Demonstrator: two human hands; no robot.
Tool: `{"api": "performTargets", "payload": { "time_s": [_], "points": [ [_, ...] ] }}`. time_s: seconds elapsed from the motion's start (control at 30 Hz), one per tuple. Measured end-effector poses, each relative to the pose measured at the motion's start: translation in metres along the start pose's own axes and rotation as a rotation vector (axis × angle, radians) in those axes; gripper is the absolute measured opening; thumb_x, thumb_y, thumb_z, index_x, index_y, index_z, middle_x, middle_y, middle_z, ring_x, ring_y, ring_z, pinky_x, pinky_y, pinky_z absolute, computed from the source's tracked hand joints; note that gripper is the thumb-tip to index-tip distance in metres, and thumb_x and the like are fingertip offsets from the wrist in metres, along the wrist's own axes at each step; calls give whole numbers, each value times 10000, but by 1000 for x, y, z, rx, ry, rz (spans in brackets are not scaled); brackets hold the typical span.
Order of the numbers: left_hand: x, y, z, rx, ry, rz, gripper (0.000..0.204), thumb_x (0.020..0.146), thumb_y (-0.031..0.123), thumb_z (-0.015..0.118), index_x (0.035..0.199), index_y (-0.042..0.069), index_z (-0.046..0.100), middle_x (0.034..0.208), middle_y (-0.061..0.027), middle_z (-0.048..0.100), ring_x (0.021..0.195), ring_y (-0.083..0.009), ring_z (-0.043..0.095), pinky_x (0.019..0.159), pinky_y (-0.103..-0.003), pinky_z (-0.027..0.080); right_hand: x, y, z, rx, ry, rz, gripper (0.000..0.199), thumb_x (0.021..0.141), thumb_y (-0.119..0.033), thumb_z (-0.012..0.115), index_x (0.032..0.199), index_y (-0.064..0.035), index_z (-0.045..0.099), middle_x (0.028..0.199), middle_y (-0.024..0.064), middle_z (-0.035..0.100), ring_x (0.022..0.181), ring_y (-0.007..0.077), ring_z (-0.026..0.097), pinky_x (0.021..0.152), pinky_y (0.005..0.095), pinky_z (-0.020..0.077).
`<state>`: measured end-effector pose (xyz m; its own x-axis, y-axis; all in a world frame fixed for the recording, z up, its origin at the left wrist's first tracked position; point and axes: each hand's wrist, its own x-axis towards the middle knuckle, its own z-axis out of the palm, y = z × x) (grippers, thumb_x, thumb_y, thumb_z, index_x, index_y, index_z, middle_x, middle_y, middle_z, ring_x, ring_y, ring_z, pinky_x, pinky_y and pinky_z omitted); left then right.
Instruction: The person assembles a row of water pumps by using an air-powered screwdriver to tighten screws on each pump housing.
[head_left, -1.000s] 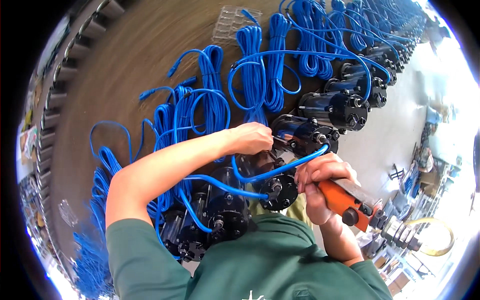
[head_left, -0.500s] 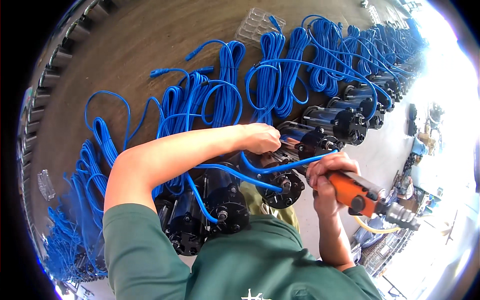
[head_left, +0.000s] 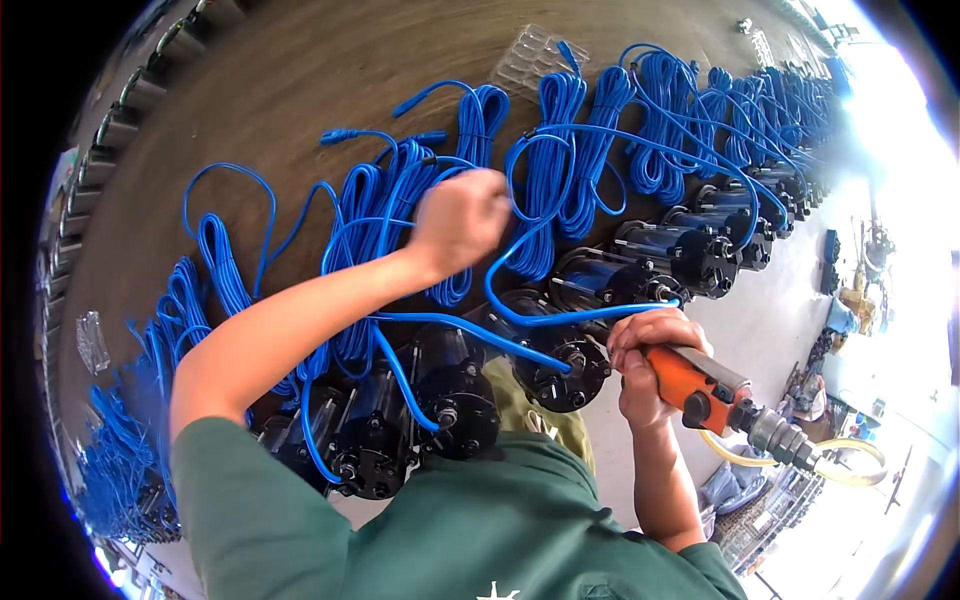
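My right hand (head_left: 655, 350) is closed around an orange air-powered tool (head_left: 688, 385), with metal fittings and a yellow hose (head_left: 735, 455) at its rear. The tool's front is hidden by my fingers, beside the black end cap (head_left: 570, 372) of a cylinder with a blue cable coming out. My left hand (head_left: 462, 222) hovers over the coiled blue cables (head_left: 400, 205); its fingers look curled but are smeared by motion. Another dark cylinder (head_left: 605, 275) lies just beyond my right hand. Closer to my body are cylinders with bolted black caps (head_left: 458, 420).
More cylinders (head_left: 690, 250) and blue cable coils (head_left: 660, 120) run in a row along the brown table (head_left: 270, 100) to the far right. A clear plastic tray (head_left: 530, 58) lies behind the coils. Another row of cylinders (head_left: 100, 170) lines the left edge.
My left hand has lifted away from the cylinders and moved left and farther out, over the cables. My right hand stays near the same end cap with the tool, and the view has shifted slightly.
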<state>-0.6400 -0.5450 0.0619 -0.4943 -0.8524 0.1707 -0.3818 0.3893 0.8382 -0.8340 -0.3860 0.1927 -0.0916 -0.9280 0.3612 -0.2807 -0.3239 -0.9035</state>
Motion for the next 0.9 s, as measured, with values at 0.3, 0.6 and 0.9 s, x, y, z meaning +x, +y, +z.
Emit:
{"api": "performTargets", "payload": {
  "time_s": [0.3, 0.6, 0.9],
  "points": [
    [-83, -17, 0, 70, -666, 220, 199, 770, 213, 695, 796, 16, 688, 817, -193, 695, 847, -403, 685, 753, -465, 562, 6, -40, 5, 118, 140, 99, 365, 838, -102, 672, 1152, 19, 530, 911, 143, 561, 583, 154, 539, 587, 314, 499],
    [-81, -28, 33, 68, -646, 442, 182, 762, 205, 701, 702, 34, 683, 741, -161, 675, 767, -370, 681, 670, -448, 553, 12, -101, 2, 156, -220, -12, 304, 845, 24, 642, 1124, -21, 529, 869, 137, 609, 639, 217, 639, 623, 367, 572],
    [-85, -33, 45, 44, -522, 400, 167, 764, 186, 699, 707, 29, 691, 729, -160, 684, 771, -358, 693, 673, -436, 546, 12, -69, 37, 180, -266, -65, 277, 756, 73, 644, 1026, 21, 607, 801, 134, 660, 635, 200, 666, 601, 296, 562]
  ]
}}
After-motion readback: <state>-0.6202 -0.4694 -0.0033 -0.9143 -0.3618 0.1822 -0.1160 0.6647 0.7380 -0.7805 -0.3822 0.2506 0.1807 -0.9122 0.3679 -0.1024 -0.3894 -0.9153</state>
